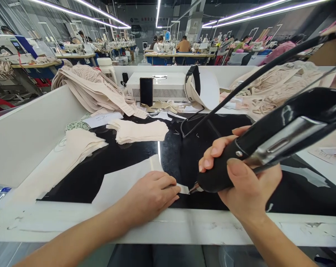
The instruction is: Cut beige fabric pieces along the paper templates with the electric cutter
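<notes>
My right hand (248,185) is wrapped round a black corded hand tool (218,168) with a long silver lever along its side. Its small metal tip points down-left and meets the end of a pale strip on the black work surface (201,159). My left hand (153,193) lies closed over a white fabric piece (120,181), fingers curled together and pinning its narrow end near the tip. Beyond that hand lies a stack of cream fabric pieces (141,131). Another cream stack (75,148) sits at the left. My left palm hides part of the fabric.
A white slotted box (162,87), a dark phone (146,91) and a white visor (204,89) stand at the back. Piles of beige fabric (95,89) lie at both rear corners. A black cable (240,87) crosses above the right side. People work at sewing machines beyond.
</notes>
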Available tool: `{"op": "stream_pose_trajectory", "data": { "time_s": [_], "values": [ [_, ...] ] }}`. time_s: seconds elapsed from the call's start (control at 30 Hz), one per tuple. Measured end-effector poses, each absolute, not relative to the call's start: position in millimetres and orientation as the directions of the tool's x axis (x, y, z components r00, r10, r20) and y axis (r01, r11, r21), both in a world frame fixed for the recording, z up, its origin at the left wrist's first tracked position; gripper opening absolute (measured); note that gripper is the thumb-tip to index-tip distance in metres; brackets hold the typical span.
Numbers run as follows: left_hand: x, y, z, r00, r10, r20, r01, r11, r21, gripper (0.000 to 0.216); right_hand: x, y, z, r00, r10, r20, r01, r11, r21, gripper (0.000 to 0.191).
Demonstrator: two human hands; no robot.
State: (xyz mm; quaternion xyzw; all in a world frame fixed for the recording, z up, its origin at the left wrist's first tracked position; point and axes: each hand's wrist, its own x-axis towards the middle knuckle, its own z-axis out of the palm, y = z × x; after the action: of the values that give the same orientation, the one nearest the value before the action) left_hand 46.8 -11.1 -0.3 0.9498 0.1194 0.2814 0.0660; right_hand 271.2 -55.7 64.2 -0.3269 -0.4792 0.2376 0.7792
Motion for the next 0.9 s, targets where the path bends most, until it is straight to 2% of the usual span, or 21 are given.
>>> {"op": "stream_pose_trajectory", "data": {
  "time_s": [0.37,0.67,0.9],
  "values": [
    [28.4,-10.3,-3.0,0.819,0.263,0.510,0.155,-0.957,0.245,0.020,276.4,-57.5,61.2,0.477,0.654,0.587,-0.047,0.686,-0.726,0.050],
    [33.6,-13.9,-9.2,0.857,0.213,0.470,0.159,-0.976,0.151,0.016,273.0,-53.8,70.8,0.517,0.660,0.545,-0.094,0.677,-0.730,0.050],
    [36.8,-17.9,-7.6,0.841,0.186,0.508,0.140,-0.982,0.126,0.020,254.3,-38.4,71.1,0.520,0.633,0.574,-0.077,0.704,-0.706,0.051]
  ]
}}
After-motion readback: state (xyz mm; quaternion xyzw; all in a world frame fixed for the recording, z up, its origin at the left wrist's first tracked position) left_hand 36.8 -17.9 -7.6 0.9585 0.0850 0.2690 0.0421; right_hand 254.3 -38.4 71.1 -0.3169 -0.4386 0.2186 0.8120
